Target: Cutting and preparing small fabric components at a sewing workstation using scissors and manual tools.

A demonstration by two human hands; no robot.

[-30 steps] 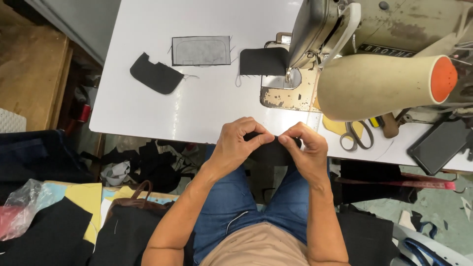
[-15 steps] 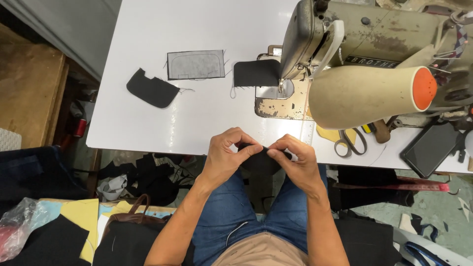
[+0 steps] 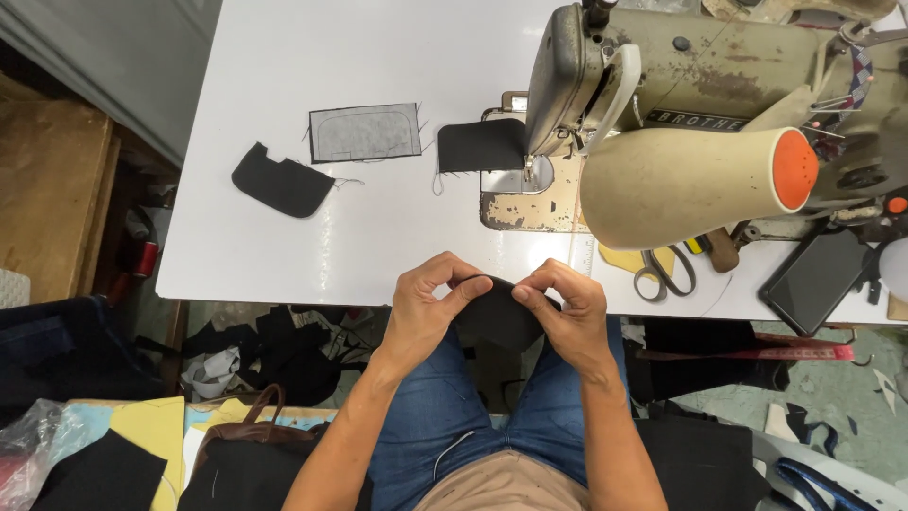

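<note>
Both hands pinch one small black fabric piece [image 3: 497,317] just off the white table's [image 3: 378,57] near edge, above my lap. My left hand [image 3: 426,308] grips its left top edge with thumb and fingers. My right hand [image 3: 565,312] holds the right side, fingers curled over the edge. Much of the piece is hidden behind my fingers.
An old beige sewing machine [image 3: 700,85] stands at the right with black cloth [image 3: 480,145] under its foot. A grey patterned rectangle [image 3: 365,132] and a curved black piece [image 3: 281,180] lie to the left. Scissors [image 3: 662,270] and a dark tablet [image 3: 813,279] sit right. Fabric scraps cover the floor.
The view has shifted and my hands have moved slightly down in the frame. They keep working the black piece between the fingers, now spread a little wider along its top edge.
</note>
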